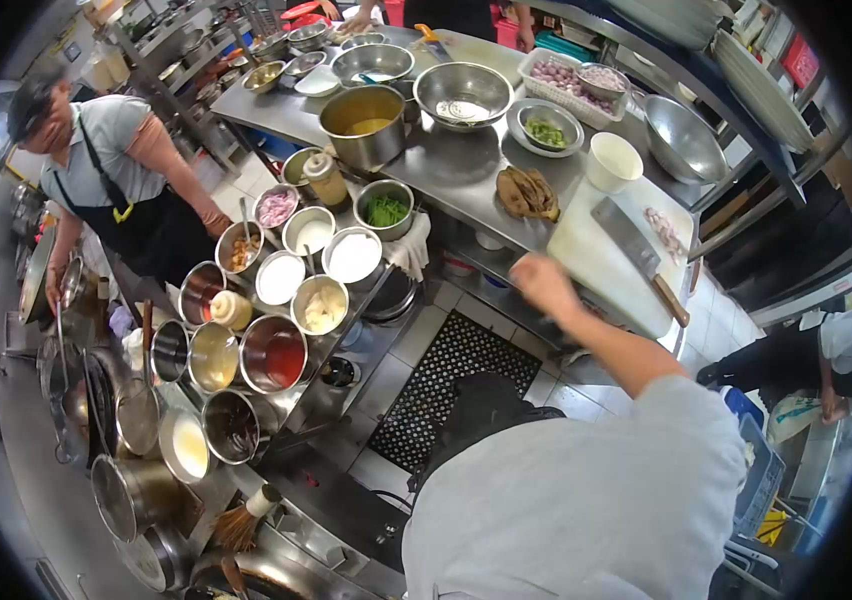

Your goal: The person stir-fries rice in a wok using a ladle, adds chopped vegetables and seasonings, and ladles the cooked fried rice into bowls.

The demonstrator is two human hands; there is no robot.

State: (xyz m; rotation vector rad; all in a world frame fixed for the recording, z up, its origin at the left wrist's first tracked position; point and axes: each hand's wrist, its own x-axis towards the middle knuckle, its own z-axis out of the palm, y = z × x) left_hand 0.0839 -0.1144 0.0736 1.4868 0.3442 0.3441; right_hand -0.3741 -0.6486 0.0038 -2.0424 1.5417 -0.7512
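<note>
My right hand, slightly blurred, is loosely curled just off the near left edge of the white cutting board. Nothing shows in its fingers. A cleaver with a wooden handle lies on the board, its blade pointing away from me. Beside the blade is a small heap of chopped shallots. Brown wrinkled food pieces rest on the steel table at the board's left corner, near a white tub. My left hand is outside the picture.
Steel containers of sauces and chopped ingredients crowd a stand, including a red sauce pot. A person in an apron works at the left. A large pot stands on the table. A black mat covers floor tiles.
</note>
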